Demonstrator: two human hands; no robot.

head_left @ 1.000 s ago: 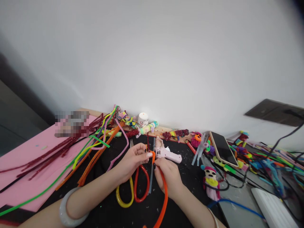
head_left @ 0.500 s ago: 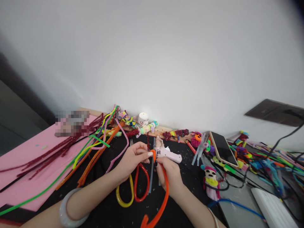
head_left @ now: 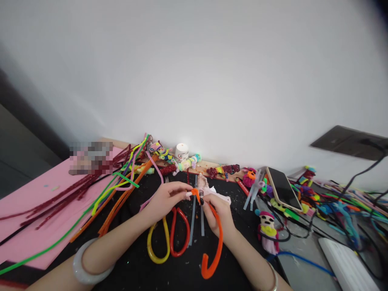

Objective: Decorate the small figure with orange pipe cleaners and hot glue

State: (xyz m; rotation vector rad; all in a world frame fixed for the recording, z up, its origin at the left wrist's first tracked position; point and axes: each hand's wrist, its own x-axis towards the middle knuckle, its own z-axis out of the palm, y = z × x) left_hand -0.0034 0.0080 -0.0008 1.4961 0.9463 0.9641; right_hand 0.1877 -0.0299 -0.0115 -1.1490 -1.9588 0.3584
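A pale wall (head_left: 194, 81) rises beyond the black surface (head_left: 136, 270)

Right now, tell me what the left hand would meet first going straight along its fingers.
Past the orange pipe cleaner that the left hand pinches, likely the right hand, at its fingertips; depth is unclear.

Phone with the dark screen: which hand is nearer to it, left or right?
Right. The right hand, pinching the orange pipe cleaner, is left of the phone; the left hand is farther left, beyond the right hand.
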